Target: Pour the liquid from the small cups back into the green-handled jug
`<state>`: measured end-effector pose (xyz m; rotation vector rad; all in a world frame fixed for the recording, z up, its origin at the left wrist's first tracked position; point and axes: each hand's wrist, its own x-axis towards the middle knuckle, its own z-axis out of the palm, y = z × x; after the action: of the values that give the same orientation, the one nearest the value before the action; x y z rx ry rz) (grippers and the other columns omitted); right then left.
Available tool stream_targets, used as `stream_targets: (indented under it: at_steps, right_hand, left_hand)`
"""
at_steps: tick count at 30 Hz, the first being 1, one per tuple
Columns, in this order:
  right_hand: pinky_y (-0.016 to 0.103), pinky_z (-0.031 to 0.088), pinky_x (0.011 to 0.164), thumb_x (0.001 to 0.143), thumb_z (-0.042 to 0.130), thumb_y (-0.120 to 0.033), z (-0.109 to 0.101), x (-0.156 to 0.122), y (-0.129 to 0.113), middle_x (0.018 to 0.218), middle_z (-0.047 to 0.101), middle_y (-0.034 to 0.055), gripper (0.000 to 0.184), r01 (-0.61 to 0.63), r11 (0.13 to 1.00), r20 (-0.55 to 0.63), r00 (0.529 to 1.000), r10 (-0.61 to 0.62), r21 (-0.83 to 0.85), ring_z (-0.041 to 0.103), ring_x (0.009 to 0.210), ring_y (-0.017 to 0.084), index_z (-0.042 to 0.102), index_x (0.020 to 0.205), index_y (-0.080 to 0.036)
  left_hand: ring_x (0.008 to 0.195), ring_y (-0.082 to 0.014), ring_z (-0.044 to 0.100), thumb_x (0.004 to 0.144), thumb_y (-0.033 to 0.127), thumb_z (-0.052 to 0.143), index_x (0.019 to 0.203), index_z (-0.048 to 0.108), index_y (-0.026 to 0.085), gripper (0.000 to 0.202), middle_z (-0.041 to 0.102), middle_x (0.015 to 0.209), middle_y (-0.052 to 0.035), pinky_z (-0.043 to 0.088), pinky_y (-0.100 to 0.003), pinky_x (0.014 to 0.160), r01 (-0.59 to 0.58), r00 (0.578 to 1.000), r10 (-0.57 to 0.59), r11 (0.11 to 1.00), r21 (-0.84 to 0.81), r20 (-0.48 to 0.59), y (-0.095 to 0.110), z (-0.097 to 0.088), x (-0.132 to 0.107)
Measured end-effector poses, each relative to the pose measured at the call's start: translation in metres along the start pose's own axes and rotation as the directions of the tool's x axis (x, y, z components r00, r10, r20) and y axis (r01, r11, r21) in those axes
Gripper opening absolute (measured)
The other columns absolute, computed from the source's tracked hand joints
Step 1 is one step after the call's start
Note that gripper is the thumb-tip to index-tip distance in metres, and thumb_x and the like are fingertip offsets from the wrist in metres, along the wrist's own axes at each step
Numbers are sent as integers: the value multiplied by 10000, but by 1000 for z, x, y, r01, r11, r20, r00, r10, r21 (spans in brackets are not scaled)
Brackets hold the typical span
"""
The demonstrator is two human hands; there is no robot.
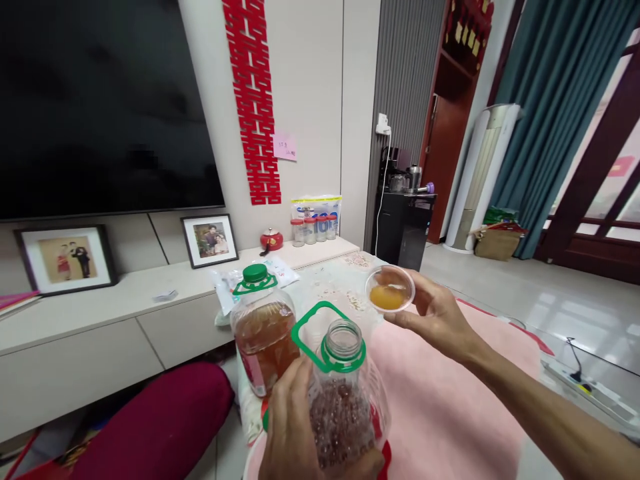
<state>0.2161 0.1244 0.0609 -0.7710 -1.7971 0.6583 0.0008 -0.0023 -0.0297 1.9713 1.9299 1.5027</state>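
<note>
My left hand [293, 427] is wrapped round a clear plastic jug [345, 400] with an open mouth, a green neck ring and a raised green handle; dark reddish grains fill its lower part. My right hand [440, 317] holds a small clear cup [390, 289] with an orange-yellow content, up and to the right of the jug's mouth. Behind and left of the open jug stands a second jug [263, 327] with a green cap, holding amber liquid.
A pink cloth [450, 413] covers the surface under the jugs. A dark red cushion [165, 427] lies at lower left. Behind are a low white cabinet [100, 313] with framed photos, small jars [315, 230], a black stand [405, 227] and a power strip [585, 387] on the floor.
</note>
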Motion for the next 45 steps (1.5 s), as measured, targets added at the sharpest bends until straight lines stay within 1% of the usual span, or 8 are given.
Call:
stream_targets:
  at_steps: [3, 6, 10, 20, 29, 34, 39, 45]
  right_hand:
    - [502, 579, 1019, 828, 803, -300, 6, 7, -19, 1300, 724, 85, 569, 185, 970, 68, 982, -176, -159, 702, 1187, 282, 614, 1364, -294]
    - [464, 576, 1013, 863, 776, -300, 10, 13, -33, 1259, 741, 77, 529, 359, 889, 136, 933, -333, -285, 712, 1153, 265, 609, 1365, -288]
    - [429, 582, 992, 901, 733, -291, 12, 19, -43, 1283, 729, 84, 503, 476, 811, 202, 879, -431, -340, 700, 1174, 259, 588, 1383, -283]
    - [465, 562, 1025, 869, 628, -87, 11, 26, -54, 1300, 710, 96, 601, 606, 709, 271, 795, -542, -360, 668, 1222, 258, 527, 1431, -277]
    - [437, 572, 1000, 886, 609, -65, 12, 30, -62, 1243, 712, 107, 574, 647, 669, 295, 762, -576, -366, 668, 1173, 244, 521, 1423, -249]
    - [457, 569, 994, 859, 616, -39, 12, 33, -64, 1231, 700, 154, 555, 701, 620, 328, 713, -619, -353, 654, 1161, 262, 541, 1395, -164]
    - [453, 546, 1019, 810, 607, 33, 11, 33, -65, 1244, 679, 194, 564, 716, 609, 348, 698, -626, -341, 620, 1191, 270, 562, 1361, -78]
    - [455, 528, 1041, 798, 594, 54, 10, 33, -67, 1267, 657, 192, 593, 723, 598, 372, 690, -621, -345, 594, 1215, 267, 555, 1375, -78]
  left_hand:
    - [1305, -409, 576, 651, 416, 744, 1455, 322, 236, 925, 541, 1409, -185, 555, -620, 1022, 12, 1000, -12, 1000, 8, -28, 1, 5, -1]
    - [1281, -442, 582, 533, 339, 751, 1447, 328, 263, 1010, 561, 1385, -192, 571, -658, 991, 9, 996, -7, 1000, 18, -88, 2, 10, -1]
    - [1263, -443, 592, 479, 342, 716, 1447, 330, 265, 1045, 570, 1369, -178, 590, -660, 971, 23, 992, -21, 1000, 17, -126, 3, 14, -1]
    - [1272, -440, 582, 470, 322, 723, 1433, 314, 283, 1047, 557, 1360, -180, 595, -646, 966, -2, 991, 6, 1000, 29, -132, 6, 13, 1]
    - [1239, -428, 602, 491, 349, 703, 1421, 333, 263, 1004, 567, 1339, -188, 597, -629, 957, 1, 991, 5, 999, 47, -134, 6, 13, 1]
    - [1244, -426, 606, 479, 339, 718, 1420, 347, 252, 1015, 580, 1335, -176, 592, -632, 963, -7, 988, 13, 999, 41, -152, 8, 13, 1]
    - [1251, -422, 603, 473, 378, 770, 1429, 327, 272, 1058, 577, 1335, -175, 600, -619, 968, 2, 990, 3, 999, 33, -139, 8, 12, 1]
    - [1222, -404, 624, 482, 395, 785, 1430, 313, 295, 1064, 578, 1324, -160, 613, -608, 957, 18, 989, -12, 999, 40, -149, 10, 12, 1]
